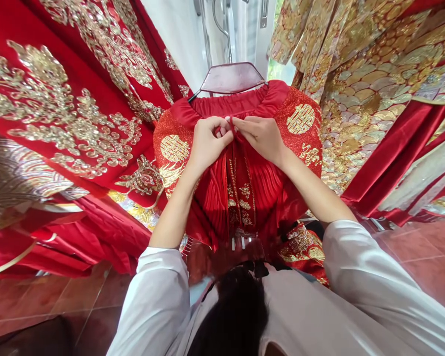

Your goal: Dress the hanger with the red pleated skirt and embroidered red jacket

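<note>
A red garment point(215, 178) with gold embroidered round emblems on its shoulders hangs in front of me from a hanger point(229, 76). Just below its gathered neckline both of my hands meet at the front opening. My left hand point(212, 137) has its thumb and fingers pinched together on a thin red cord. Close against it, my right hand point(258, 133) pinches the same red cord point(232, 127) between thumb and fingers. The exact shape of the cord is partly hidden by the fingertips. Under the hands, pleated panels flank a gold-trimmed centre strip point(241, 193).
At left hangs a red robe point(70, 113) with beaded gold decoration. A gold scale-patterned garment point(370, 99) hangs close on the right. Behind the hanger is a metal rack point(207, 39). Reddish floor tiles point(422, 267) lie below.
</note>
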